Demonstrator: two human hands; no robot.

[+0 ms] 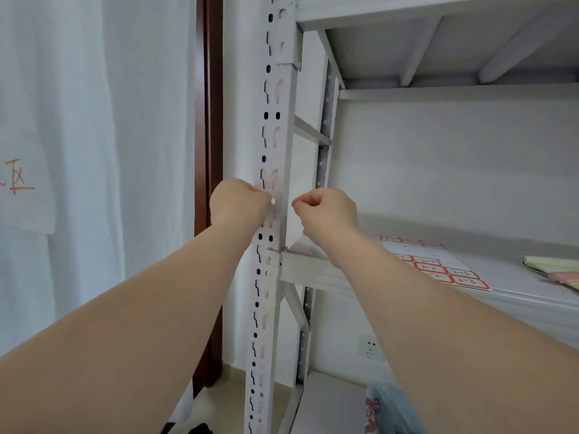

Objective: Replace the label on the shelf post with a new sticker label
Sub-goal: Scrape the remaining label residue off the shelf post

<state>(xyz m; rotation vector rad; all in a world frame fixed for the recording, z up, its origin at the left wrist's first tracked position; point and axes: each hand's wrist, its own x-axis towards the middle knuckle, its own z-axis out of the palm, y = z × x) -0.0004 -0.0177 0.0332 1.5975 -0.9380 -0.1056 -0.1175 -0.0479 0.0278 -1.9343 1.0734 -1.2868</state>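
The white perforated shelf post [272, 126] runs up the middle of the view. A pale label [277, 211] lies on its front face at hand height. My left hand [238, 203] is at the post's left side with fingers curled, and its thumb tip pinches the label's left edge against the post. My right hand [327, 213] hovers at the post's right edge with thumb and forefinger pressed together; I cannot see whether anything is between them. A sticker sheet [438, 264] with red-bordered labels lies on the shelf [517, 277] to the right.
A notebook [551, 264] and pink paper [565, 278] lie at the shelf's right end. A brown door frame [209, 120] and a white curtain [94, 120] stand left of the post. Below are a wall socket [371, 347] and a blue bag [394, 408].
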